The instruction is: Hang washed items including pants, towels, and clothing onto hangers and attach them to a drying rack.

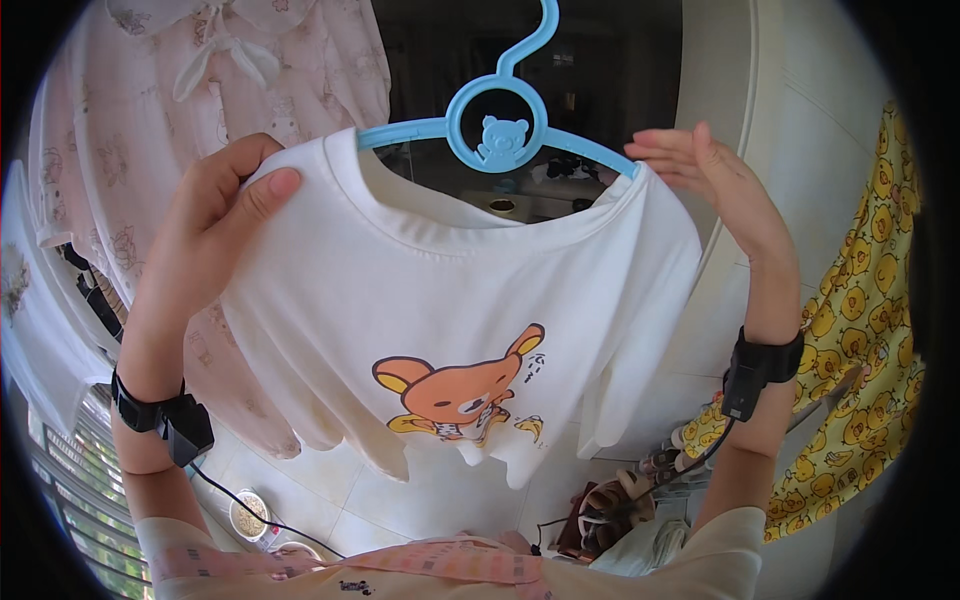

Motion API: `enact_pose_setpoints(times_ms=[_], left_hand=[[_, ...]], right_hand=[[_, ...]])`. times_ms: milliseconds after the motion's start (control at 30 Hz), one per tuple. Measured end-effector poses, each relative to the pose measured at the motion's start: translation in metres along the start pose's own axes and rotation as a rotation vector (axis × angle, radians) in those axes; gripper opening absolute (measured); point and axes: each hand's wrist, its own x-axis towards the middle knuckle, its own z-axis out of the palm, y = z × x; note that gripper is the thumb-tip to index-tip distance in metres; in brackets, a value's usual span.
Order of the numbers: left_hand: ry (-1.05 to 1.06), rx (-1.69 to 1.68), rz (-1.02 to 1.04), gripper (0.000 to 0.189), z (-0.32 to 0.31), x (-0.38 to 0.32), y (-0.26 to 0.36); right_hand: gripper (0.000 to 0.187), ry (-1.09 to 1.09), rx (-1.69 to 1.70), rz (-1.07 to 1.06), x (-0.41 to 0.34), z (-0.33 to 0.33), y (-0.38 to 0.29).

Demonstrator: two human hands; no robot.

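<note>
A white T-shirt [450, 300] with an orange cartoon bear print hangs on a light blue plastic hanger [497, 124] that has a small bear figure inside its ring. My left hand [232, 202] pinches the shirt's shoulder at the left, its thumb on top of the fabric. At the other shoulder, my right hand [701, 169] has its fingers extended beside the hanger's end, where the cloth is draped over the tip. Whether those fingers touch the cloth is hard to see. The hanger's hook runs out of view at the top.
A pink patterned garment [112, 150] hangs at the left, a white one [45, 315] beyond it. Yellow chick-print cloth [862, 337] hangs at the right. Below, a bowl of pellets [250, 516] and a container of shoes [611, 514] stand on the tiled floor. Window slats show lower left.
</note>
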Motion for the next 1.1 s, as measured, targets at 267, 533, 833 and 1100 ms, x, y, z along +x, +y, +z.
enact_pose_setpoints(times_ms=[267, 533, 833, 1100], left_hand=[[0.201, 0.13, -0.037, 0.025, -0.04, -0.014, -0.008], [0.218, 0.327, -0.098, 0.026, -0.035, -0.013, -0.016], [0.432, 0.078, -0.237, 0.027, -0.02, 0.013, -0.008], [0.514, 0.118, -0.276, 0.027, -0.012, 0.02, 0.016]], right_hand=[[0.035, -0.195, 0.491, 0.081, 0.044, 0.043, 0.014], [0.022, 0.165, 0.336, -0.469, 0.112, 0.071, 0.01], [0.024, -0.234, 0.353, -0.413, 0.163, 0.042, 0.053], [0.019, -0.375, 0.416, -0.417, 0.191, 0.044, 0.055]])
